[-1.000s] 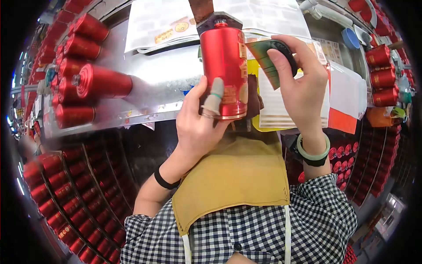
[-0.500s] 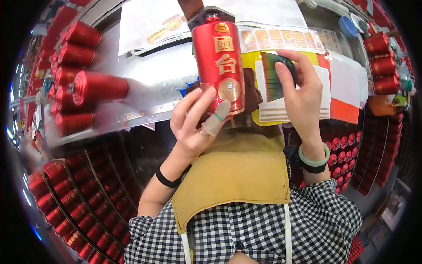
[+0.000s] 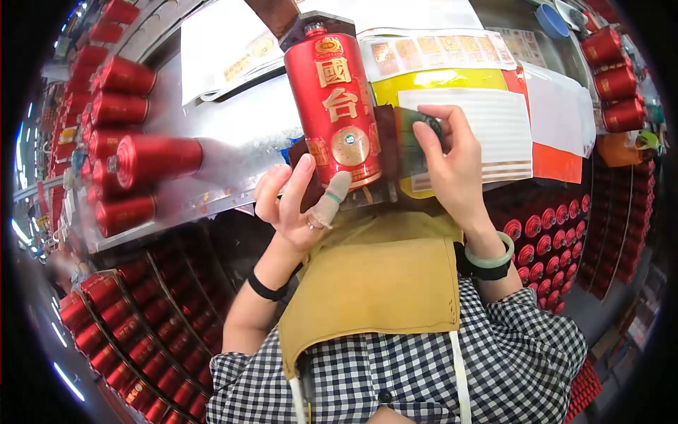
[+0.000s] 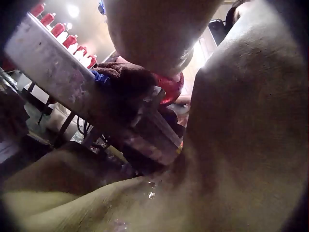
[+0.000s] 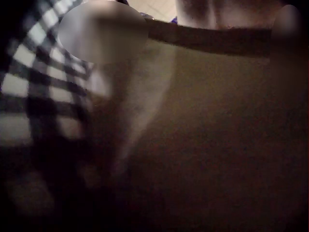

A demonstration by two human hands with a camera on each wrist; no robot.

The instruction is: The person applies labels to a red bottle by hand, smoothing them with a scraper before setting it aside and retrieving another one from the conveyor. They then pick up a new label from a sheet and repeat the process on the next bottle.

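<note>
In the head view a red bottle (image 3: 337, 116) with gold characters and a round gold emblem lies in a dark holder (image 3: 311, 27), neck away from the body. My left hand (image 3: 293, 212) is at its base, fingers loosely extended, with the cloth-covered thumb (image 3: 332, 198) against the lower edge. My right hand (image 3: 455, 159) pinches a dark green scraper (image 3: 411, 141) by its dark grip, close to the bottle's right side. The left wrist view shows part of the red bottle (image 4: 170, 89) past the hand. Apron and checked cloth fill the dark right wrist view.
A sheet of gold stickers (image 3: 438, 53) lies behind a white striped sheet (image 3: 487, 127) on the right. Red bottles (image 3: 159, 162) lie stacked at the left of the metal table (image 3: 240, 131). Racks of bottles (image 3: 134, 325) stand below, and a blue bowl (image 3: 551, 21) is at the back right.
The bottle has turned so its gold characters face up. My left fingers have moved off its side toward the base. My right hand has brought the scraper down and left, beside the bottle.
</note>
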